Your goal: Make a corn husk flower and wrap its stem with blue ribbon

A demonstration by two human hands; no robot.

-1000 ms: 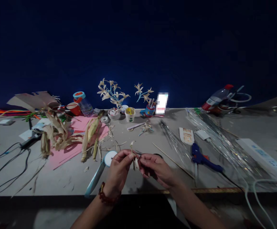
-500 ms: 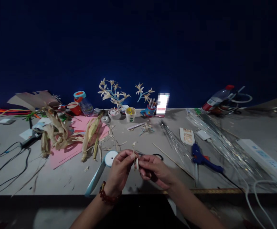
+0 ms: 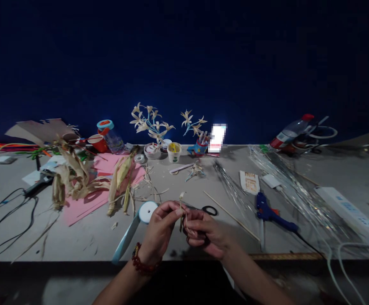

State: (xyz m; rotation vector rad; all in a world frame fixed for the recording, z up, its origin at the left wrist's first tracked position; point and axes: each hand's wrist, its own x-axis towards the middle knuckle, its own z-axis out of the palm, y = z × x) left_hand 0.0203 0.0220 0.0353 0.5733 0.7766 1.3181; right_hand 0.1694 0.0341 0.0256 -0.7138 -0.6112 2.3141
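My left hand (image 3: 163, 224) pinches a thin pale strip of corn husk (image 3: 182, 196), whose curled end stands up above the fingertips. Close against it, my right hand (image 3: 208, 233) has its fingers bent together on the lower part of the same strip, which is partly hidden by the fingers. A roll of light blue ribbon (image 3: 148, 212) lies just left of my left hand, with its loose tail (image 3: 125, 241) running to the table edge. Behind my right hand a black loop (image 3: 210, 210) lies on the table.
Dried corn husks (image 3: 76, 173) cover pink paper (image 3: 85, 207) on the left. Husk flower branches (image 3: 154, 123) stand at the back beside a white cup (image 3: 173, 153). To the right lie a wooden stick (image 3: 230, 215), a blue glue gun (image 3: 272, 214), wires (image 3: 235, 186) and a power strip (image 3: 346, 209).
The strip has turned between my fingers, and its pale loop beside the right fingertips now appears as a thin edge. My right fingers have curled further in; the view shifted slightly.
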